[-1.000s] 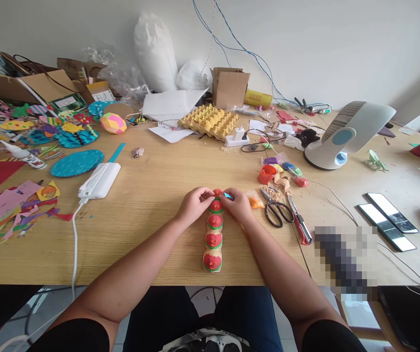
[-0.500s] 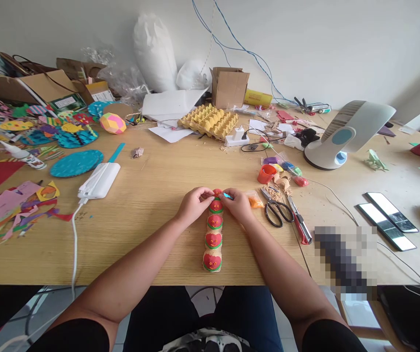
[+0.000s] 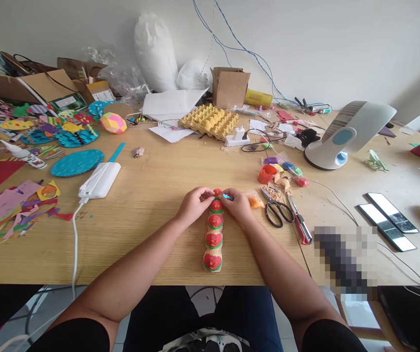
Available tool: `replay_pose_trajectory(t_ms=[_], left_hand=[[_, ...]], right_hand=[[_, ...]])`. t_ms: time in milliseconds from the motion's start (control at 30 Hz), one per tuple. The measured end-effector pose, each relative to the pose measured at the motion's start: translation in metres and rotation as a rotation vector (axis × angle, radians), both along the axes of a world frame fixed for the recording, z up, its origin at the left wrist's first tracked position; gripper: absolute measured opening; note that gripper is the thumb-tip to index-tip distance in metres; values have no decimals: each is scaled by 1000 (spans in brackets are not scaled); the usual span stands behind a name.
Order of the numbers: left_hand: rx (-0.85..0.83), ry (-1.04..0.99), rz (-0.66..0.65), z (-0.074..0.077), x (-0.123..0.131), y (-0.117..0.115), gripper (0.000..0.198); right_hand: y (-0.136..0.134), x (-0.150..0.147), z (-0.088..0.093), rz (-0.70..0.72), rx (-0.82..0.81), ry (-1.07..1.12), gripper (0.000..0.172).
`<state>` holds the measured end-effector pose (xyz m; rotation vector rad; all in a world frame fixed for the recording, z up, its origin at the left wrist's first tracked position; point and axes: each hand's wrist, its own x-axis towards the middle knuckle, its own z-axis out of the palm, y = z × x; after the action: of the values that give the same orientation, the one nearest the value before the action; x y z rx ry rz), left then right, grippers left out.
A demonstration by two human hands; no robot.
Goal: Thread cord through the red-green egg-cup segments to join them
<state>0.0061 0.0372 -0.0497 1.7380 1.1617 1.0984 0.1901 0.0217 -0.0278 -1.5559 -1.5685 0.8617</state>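
A bumpy tan strip (image 3: pixel 214 232), much like a piece cut from an egg tray, lies lengthwise in front of me. Its bumps carry red faces with yellow details and green bands underneath. At its far end, my left hand (image 3: pixel 197 199) is closed, thumb and fingertips pinching the side of the last bump. My right hand (image 3: pixel 238 204) is closed around a small blue tool (image 3: pixel 227 196), whose blue end shows between the fingers; its tip is too small to make out. Both sets of fingertips meet over the far red face, partly covering it.
Scissors (image 3: pixel 278 209), a red utility knife (image 3: pixel 300 224), an orange-filled bag (image 3: pixel 254 199) and a red cup (image 3: pixel 267 173) lie to the right. A white power bank (image 3: pixel 99 181) with cable and paper scraps (image 3: pixel 8 210) are left. Behind stand a yellow egg tray (image 3: pixel 210 120) and a fan (image 3: pixel 349 132).
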Motion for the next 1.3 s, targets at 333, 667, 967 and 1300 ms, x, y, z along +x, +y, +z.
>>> replay_pose_trajectory(t_ms=[333,667,967,1300], left_hand=[[-2,9,2,0,0,0,15],[15,25,2,-2,-1,2,14],[4,28,11,-2,-2,2,15],[-27,-3,28,-2,-1,4,17]], right_hand=[[0,0,-1,-18,-8,25,23],[-1,2,1,2,-12,93,23],[2,7,-1,-44,2,93,23],[2,5,-3,-27,-6,30,26]])
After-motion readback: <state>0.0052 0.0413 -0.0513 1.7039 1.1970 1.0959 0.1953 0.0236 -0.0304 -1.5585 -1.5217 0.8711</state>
